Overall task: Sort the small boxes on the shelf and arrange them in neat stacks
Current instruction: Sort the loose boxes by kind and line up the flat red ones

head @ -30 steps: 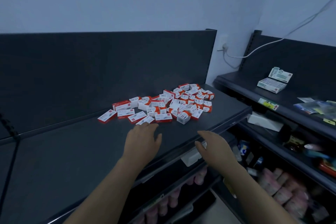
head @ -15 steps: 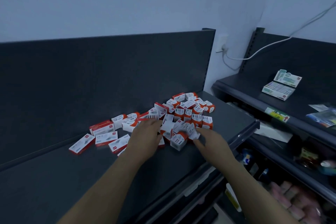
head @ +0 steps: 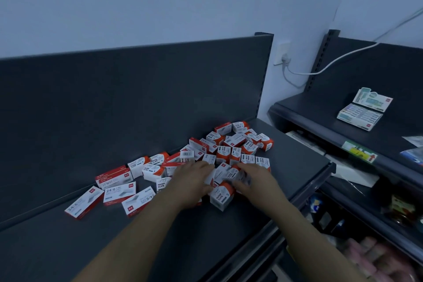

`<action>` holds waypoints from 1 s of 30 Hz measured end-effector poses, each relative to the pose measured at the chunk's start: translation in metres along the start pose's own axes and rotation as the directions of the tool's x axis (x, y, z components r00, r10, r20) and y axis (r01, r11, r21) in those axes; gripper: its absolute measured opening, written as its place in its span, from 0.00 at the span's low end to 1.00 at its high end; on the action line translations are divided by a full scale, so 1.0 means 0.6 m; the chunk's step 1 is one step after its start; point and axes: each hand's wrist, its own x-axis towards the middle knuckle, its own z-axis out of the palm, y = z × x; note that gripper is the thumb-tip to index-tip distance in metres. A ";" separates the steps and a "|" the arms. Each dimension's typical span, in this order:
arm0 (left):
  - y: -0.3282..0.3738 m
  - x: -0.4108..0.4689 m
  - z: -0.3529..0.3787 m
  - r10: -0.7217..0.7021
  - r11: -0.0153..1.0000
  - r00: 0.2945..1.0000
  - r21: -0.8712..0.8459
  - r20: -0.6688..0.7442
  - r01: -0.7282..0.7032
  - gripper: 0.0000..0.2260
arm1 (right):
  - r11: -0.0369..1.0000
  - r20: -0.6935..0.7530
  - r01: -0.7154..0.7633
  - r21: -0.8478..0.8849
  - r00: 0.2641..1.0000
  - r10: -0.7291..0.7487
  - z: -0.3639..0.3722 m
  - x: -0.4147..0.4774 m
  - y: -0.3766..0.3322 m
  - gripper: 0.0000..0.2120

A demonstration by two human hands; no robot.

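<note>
Unsorted small boxes (head: 219, 151) jumbled mid shelf (head: 297, 167). Left hand (head: 192, 181) fingers apart, flat on near pile, likely corralling. Right hand (head: 254, 181) touching pile just right; blurred, grip cannot tell. Staple boxes (head: 119, 191) lie left.

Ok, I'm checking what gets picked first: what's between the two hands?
In the head view, small red-and-white boxes lie between the left hand and the right hand, the nearest box marked paper clips.
</note>
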 end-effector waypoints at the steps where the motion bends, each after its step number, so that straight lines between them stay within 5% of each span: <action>1: 0.000 0.001 0.003 -0.005 1.000 1.000 0.007 -0.013 0.005 0.29 | 1.000 0.003 0.004 -0.004 1.000 -0.004 0.002 0.004 0.003 0.28; 6: 0.008 -0.004 0.006 -0.073 0.997 0.990 -0.041 -0.124 0.068 0.28 | 0.999 0.002 0.032 0.040 0.999 -0.032 -0.001 0.017 0.015 0.29; 12: 0.031 -0.051 -0.006 -0.246 0.919 0.930 -0.371 -0.274 0.134 0.25 | 0.981 -0.053 0.136 0.140 0.990 -0.130 -0.018 0.024 0.017 0.23; 18: 0.031 -0.134 0.011 -0.387 0.791 0.866 -0.597 -0.317 0.135 0.10 | 0.932 -0.039 0.299 0.205 0.954 -0.298 -0.005 0.024 -0.018 0.16; 24: 0.000 -0.236 0.021 -0.596 0.696 0.736 -0.665 -0.323 0.272 0.03 | 0.865 0.025 0.450 0.220 0.884 -0.467 0.034 -0.002 -0.102 0.16; 30: -0.035 -0.363 0.011 -0.720 0.629 0.609 -0.684 -0.334 0.369 0.09 | 0.788 0.069 0.486 0.377 0.834 -0.547 0.088 -0.048 -0.214 0.16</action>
